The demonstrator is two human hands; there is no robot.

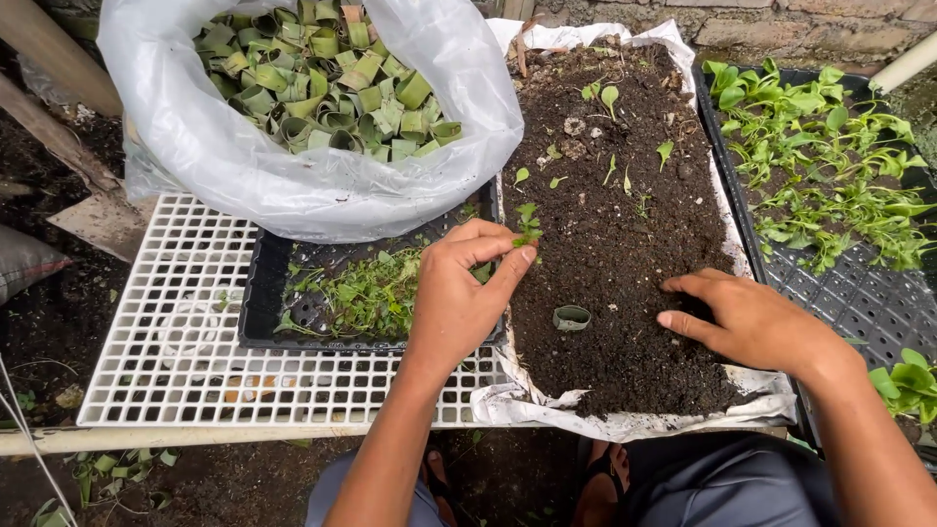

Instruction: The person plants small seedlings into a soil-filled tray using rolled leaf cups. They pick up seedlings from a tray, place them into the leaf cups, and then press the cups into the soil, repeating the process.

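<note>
Hands: left (459, 293) pinches one seedling (527, 226), right (747, 317) spread on soil (625, 244) beside one leaf ring (571, 317).

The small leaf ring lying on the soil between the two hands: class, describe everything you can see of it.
The leaf ring is a short strip of green leaf curled into a small open cylinder, dull green and hollow. It lies on the dark soil, its opening facing up and toward the camera, between the left hand and the right hand. Neither hand touches it.

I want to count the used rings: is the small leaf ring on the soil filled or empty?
Empty. The leaf ring lies on the soil with its hollow middle showing, between the left hand and right hand.
</note>
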